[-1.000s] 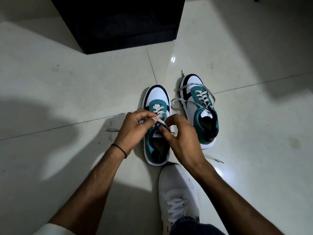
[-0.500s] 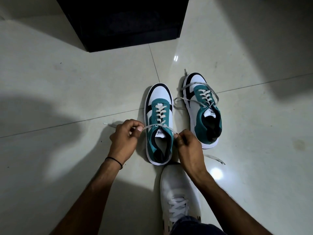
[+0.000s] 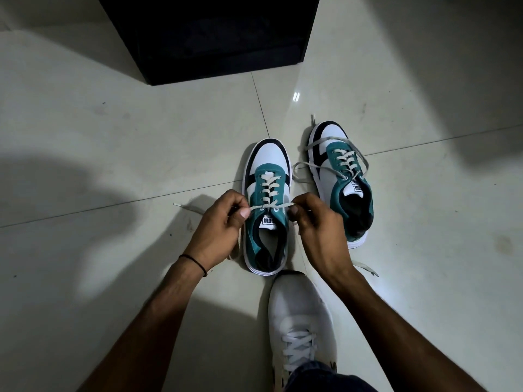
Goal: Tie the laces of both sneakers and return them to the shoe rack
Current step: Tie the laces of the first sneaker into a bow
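Note:
Two teal, white and black sneakers stand on the floor with toes pointing away from me. Over the left sneaker, my left hand pinches one end of its lace and my right hand pinches the other. The lace is pulled taut sideways, crossed once above the tongue. Loose lace tails trail under both hands. The right sneaker sits just beside it, its laces loose and looping over the toe and onto the floor.
A black shoe rack stands on the pale tiled floor beyond the sneakers, its inside dark. My own foot in a white laced shoe rests right behind the left sneaker. A black band circles my left wrist.
My hands moved apart from over the tongue to either side of the left sneaker, drawing the crossed lace tight. The right sneaker stayed put.

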